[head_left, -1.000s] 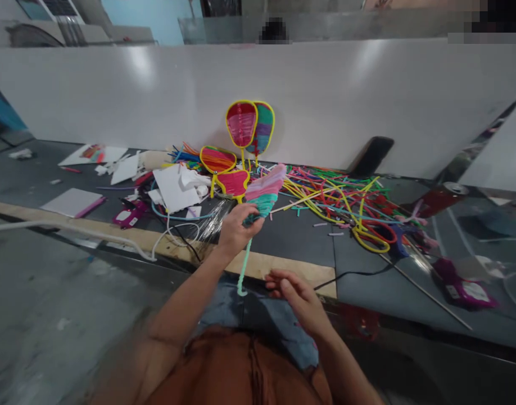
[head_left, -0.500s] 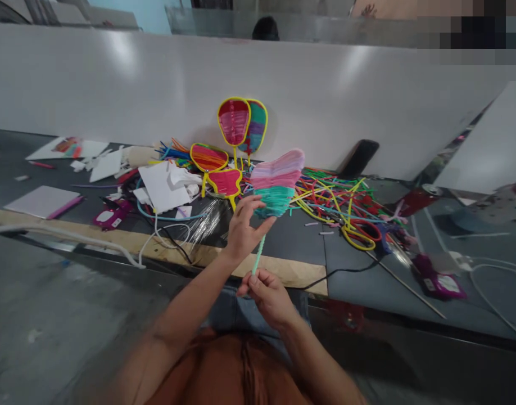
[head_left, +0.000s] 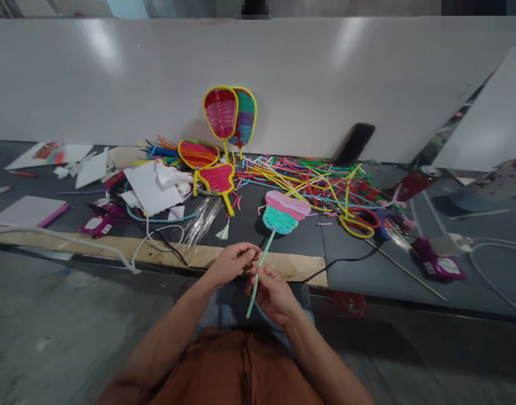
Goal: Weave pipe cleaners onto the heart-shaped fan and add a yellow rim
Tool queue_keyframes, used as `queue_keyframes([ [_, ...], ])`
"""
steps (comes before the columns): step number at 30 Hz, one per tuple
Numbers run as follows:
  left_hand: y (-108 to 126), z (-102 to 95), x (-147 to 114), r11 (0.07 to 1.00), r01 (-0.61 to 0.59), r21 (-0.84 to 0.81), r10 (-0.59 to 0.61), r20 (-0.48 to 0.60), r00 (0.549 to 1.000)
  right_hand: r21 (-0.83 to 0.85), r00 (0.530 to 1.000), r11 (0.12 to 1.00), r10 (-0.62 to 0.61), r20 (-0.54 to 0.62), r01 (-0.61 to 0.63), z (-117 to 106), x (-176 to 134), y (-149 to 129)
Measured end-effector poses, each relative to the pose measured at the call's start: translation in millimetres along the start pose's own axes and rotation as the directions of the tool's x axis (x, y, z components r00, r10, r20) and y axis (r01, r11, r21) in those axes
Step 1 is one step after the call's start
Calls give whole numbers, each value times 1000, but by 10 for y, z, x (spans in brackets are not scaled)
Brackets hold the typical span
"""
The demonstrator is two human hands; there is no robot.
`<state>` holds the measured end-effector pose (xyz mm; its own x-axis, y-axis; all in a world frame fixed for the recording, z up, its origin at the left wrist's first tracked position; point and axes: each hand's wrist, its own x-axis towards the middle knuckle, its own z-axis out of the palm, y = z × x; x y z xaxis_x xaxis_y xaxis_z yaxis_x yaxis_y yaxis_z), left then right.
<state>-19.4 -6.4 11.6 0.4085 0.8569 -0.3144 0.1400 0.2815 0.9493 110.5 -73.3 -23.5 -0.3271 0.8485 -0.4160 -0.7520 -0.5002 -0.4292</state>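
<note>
A hand fan made of pipe cleaners, pink and lilac on top and teal below, lies tilted over the table's front part. Its thin light-green stem runs down toward me. My right hand is closed round this stem, whose lower end sticks out below the fingers. Slightly higher, my left hand has its thumb and fingers pinched together at the stem; the fingertips are partly hidden. Behind lie a red fan with a yellow rim and a tassel and a loose heap of coloured pipe cleaners.
Two yellow-rimmed fans lean on the white partition. Scissors, a phone, a drink can and a purple glue-gun-like device are to the right. White papers and a cable lie left.
The pink-and-teal fan has come down and tilted lower, its head now over the table. My left hand has moved from the fan's head down to the stem. My right hand still grips the stem.
</note>
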Motion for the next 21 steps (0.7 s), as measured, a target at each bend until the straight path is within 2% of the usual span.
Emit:
queue_keyframes([
  [2, -1, 9, -45, 999, 51, -14, -50, 55, 997, -50, 1000, 999, -3, 19, 4, -11, -36, 1],
  [4, 3, 26, -57, 998, 42, -39, -40, 49, 998, -135, 998, 990, -29, 60, 37, -26, -90, -16],
  [7, 32, 72, -18, 994, 50, -93, -46, 43, 998, -307, 983, 937, -132, 126, 165, -49, -166, -69],
  [11, 96, 163, 100, 954, 224, -198, -195, 155, 969, -560, 962, 783, -204, 179, 270, -62, -208, -169],
  [15, 147, 210, 193, 921, 294, -254, -236, 237, 943, -711, 941, 620, -279, 193, 330, -95, -217, -254],
  [17, 171, 213, 205, 920, 298, -254, -235, 250, 939, -770, 908, 507, -356, 222, 387, -117, -225, -295],
  [18, 186, 215, 203, 922, 293, -254, -230, 252, 940, -800, 873, 415, -415, 257, 433, -124, -231, -319],
  [19, 203, 218, 197, 924, 285, -254, -221, 254, 942, -825, 823, 296, -478, 308, 481, -127, -237, -345],
  [21, 240, 235, 179, 929, 268, -256, -199, 267, 943, -837, 690, 16, -575, 440, 547, -121, -247, -401],
])
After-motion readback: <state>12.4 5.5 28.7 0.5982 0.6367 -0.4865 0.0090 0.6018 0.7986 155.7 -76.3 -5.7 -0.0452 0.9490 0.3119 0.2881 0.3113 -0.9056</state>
